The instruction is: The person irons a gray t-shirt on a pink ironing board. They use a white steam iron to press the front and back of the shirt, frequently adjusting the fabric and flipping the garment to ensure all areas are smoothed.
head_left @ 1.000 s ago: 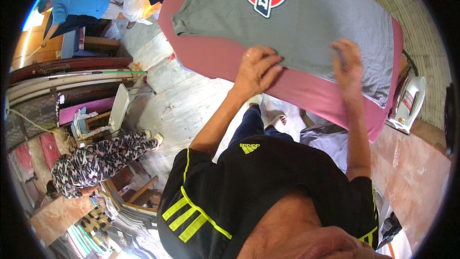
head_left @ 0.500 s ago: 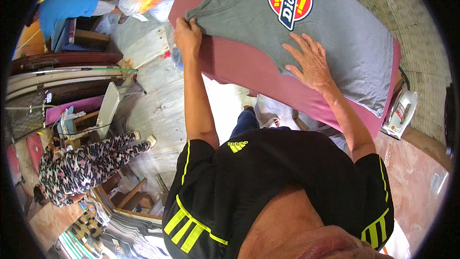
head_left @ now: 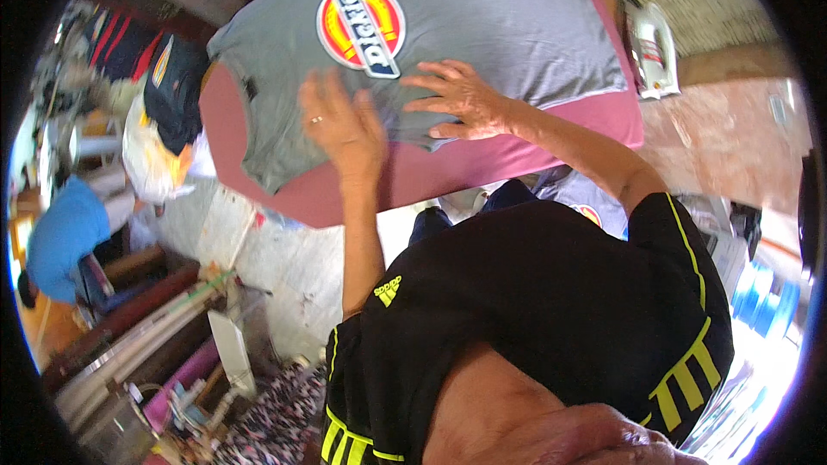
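Observation:
A grey T-shirt [head_left: 517, 21] lies spread over a padded board with a maroon cover [head_left: 319, 198], probably an ironing board. Its round red and yellow print [head_left: 360, 26] faces up. My left hand [head_left: 346, 129] is over the shirt near the neckline, fingers stretched out and blurred; whether it touches the cloth I cannot tell. Flat on the shirt just below the print rests my right hand [head_left: 465, 102], fingers spread, holding nothing. A white clothes iron [head_left: 655, 52] stands beyond the board's right end.
Left of the board is a white plastic bag [head_left: 151, 159] with a dark garment [head_left: 172, 95] on it. A person in a blue top [head_left: 69, 228] bends at far left. Patterned clothing of another person [head_left: 276, 413] shows at lower left, near long boards [head_left: 129, 327].
My left hand has let go of the shirt's edge and moved onto the shirt. The view has turned, so the board now lies further left. The shirt's near side now covers more of the board.

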The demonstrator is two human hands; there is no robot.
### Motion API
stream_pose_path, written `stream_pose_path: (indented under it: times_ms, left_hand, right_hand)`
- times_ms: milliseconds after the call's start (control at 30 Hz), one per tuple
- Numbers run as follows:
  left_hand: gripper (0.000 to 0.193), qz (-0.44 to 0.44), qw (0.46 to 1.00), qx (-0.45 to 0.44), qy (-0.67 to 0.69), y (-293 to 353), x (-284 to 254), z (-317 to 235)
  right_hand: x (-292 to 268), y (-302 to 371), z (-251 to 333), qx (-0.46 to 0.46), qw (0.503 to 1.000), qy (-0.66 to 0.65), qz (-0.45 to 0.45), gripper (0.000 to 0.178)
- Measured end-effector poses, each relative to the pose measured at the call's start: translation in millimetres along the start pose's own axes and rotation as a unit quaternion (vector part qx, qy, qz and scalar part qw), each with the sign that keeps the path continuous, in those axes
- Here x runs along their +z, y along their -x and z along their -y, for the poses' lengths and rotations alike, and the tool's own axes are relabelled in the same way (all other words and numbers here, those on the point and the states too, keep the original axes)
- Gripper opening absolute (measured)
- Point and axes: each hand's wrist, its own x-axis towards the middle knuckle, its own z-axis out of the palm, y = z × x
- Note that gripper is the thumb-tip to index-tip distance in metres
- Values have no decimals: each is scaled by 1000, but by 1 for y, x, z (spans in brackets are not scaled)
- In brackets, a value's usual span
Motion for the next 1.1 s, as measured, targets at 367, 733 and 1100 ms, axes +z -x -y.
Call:
stream_pose_path:
  times_ms: [367,733,1100]
  left_hand:
    - [87,271,949,108,-118,22,48,-57]
    - [77,230,951,203,-39,-4,167,-182]
    - [64,360,868,331,82,21,203,-299]
  right_hand:
    - [-79,118,-178,248,916,276,-151,55]
    - [-41,175,-84,355,901,184,-166,70]
    - [-145,294,-90,358,886,48,-289,37]
